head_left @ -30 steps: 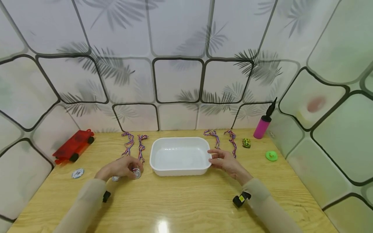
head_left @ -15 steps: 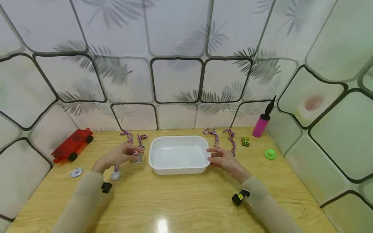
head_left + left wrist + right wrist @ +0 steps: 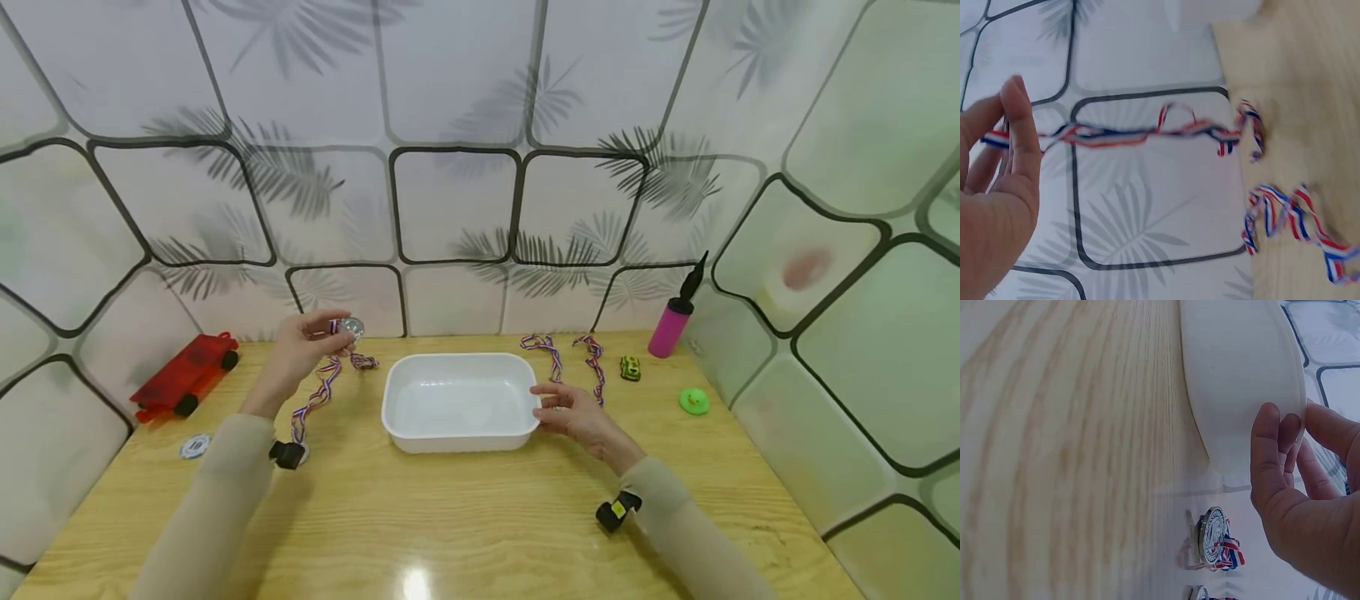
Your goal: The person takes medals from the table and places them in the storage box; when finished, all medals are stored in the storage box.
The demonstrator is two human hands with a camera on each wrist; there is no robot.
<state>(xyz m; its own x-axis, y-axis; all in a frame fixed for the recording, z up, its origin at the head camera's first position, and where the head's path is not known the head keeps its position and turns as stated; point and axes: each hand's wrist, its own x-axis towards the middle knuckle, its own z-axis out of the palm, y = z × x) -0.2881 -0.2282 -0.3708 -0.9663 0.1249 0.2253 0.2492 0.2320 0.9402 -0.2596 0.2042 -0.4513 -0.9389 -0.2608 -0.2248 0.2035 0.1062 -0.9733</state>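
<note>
My left hand (image 3: 296,354) pinches a silver medal (image 3: 352,327) between thumb and fingers, lifted above the back left of the table. Its striped red, white and blue ribbon (image 3: 1116,136) hangs down, the end reaching the tabletop. A second medal's ribbon (image 3: 318,396) lies below that hand, its disc partly hidden by the wrist camera. At the middle stands a white rectangular basin (image 3: 461,443) with nothing in it. My right hand (image 3: 583,423) grips its right rim with thumb and fingers. Beside the right hand, a silver medal (image 3: 1213,536) shows in the right wrist view, another partly cut off.
Two medal ribbons (image 3: 596,371) lie right of the basin. A red toy car (image 3: 187,377) and a poker chip (image 3: 195,446) are on the left. On the right are a small green-yellow toy car (image 3: 630,368), a green duck (image 3: 693,402) and a pink pump (image 3: 670,329). A patterned wall backs the table.
My left hand has picked the medal up from the table and raised it toward the back wall, drawing its ribbon along. The right hand keeps its place at the basin's rim.
</note>
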